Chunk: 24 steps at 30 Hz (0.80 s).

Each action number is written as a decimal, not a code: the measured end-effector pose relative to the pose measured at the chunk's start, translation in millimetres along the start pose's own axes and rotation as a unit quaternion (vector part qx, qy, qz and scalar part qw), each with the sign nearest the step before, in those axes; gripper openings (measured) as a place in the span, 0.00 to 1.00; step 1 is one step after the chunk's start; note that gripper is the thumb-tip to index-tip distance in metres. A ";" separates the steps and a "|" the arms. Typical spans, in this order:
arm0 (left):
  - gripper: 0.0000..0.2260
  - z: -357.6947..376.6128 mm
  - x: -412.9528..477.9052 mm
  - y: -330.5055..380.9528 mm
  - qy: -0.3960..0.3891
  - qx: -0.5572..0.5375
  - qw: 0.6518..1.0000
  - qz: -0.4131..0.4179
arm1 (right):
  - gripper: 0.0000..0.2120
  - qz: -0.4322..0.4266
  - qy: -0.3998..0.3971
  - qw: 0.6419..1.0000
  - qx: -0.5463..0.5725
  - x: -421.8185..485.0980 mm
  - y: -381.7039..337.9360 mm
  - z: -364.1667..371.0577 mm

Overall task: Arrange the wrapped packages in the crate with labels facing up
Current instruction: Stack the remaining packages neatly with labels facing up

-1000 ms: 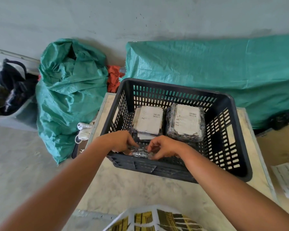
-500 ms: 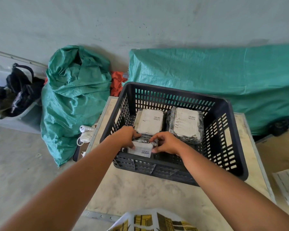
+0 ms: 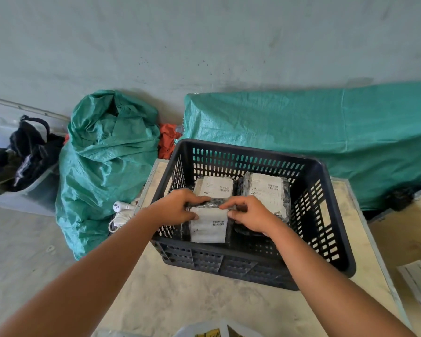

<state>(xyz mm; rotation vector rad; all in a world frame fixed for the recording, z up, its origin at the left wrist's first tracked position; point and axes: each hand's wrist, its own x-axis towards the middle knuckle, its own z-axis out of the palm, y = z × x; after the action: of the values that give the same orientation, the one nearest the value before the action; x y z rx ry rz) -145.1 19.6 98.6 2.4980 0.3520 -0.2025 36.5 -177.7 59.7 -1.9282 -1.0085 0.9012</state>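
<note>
A black slotted plastic crate (image 3: 331,215) stands on a pale table. Two wrapped packages lie flat at its far side with white labels up, one on the left (image 3: 215,188) and one on the right (image 3: 265,193). A third wrapped package (image 3: 208,224) sits at the near left of the crate, its white barcode label facing up and toward me. My left hand (image 3: 178,206) grips its left top edge and my right hand (image 3: 250,212) grips its right top edge. The package's lower part is hidden behind the crate's near wall.
A stuffed green sack (image 3: 102,166) leans left of the table, with a white plug and cord (image 3: 122,212) at its foot. A green tarp (image 3: 326,132) covers a long shape behind the crate. A paper sheet (image 3: 418,283) lies at the right. A printed bag (image 3: 212,333) shows at the bottom edge.
The package in both hands has turned from edge-on to label side up and has moved deeper into the crate's near left. The camera has tilted slightly.
</note>
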 end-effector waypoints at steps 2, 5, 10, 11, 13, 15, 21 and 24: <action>0.25 -24.8 -6.0 9.8 0.045 -0.047 0.998 0.027 | 0.19 -0.034 0.036 0.998 0.036 -4.2 -18.7 -16.9; 0.20 -68.2 -12.6 31.9 0.094 -0.118 0.987 0.052 | 0.18 -0.094 0.077 0.978 0.172 -12.7 -49.6 -37.7; 0.15 -126.1 -20.1 63.6 0.156 -0.265 0.949 0.072 | 0.13 -0.145 0.119 0.933 0.306 -31.7 -78.6 -47.3; 0.15 -133.0 -20.0 65.8 0.167 -0.292 0.939 0.071 | 0.15 -0.150 0.112 0.935 0.302 -33.7 -80.8 -45.6; 0.14 -143.0 -20.6 69.0 0.173 -0.340 0.922 0.062 | 0.23 -0.163 0.084 0.935 0.303 -36.5 -86.9 -42.2; 0.12 -146.3 -18.0 69.0 0.184 -0.370 0.909 0.053 | 0.30 -0.166 0.069 0.935 0.305 -37.2 -95.5 -41.6; 0.14 -123.1 -5.7 69.0 0.261 -0.372 0.888 0.068 | 0.28 -0.164 0.105 0.925 0.327 -33.6 -99.8 -46.6; 0.28 -107.8 -2.2 68.1 0.204 -0.292 0.931 0.079 | 0.27 -0.156 0.111 0.905 0.379 -30.4 -97.7 -52.1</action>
<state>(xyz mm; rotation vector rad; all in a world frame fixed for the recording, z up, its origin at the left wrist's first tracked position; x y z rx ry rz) -120.2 29.0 223.4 1.9418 0.3157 0.4380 34.9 -181.4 174.5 -1.1368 -0.6595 0.7169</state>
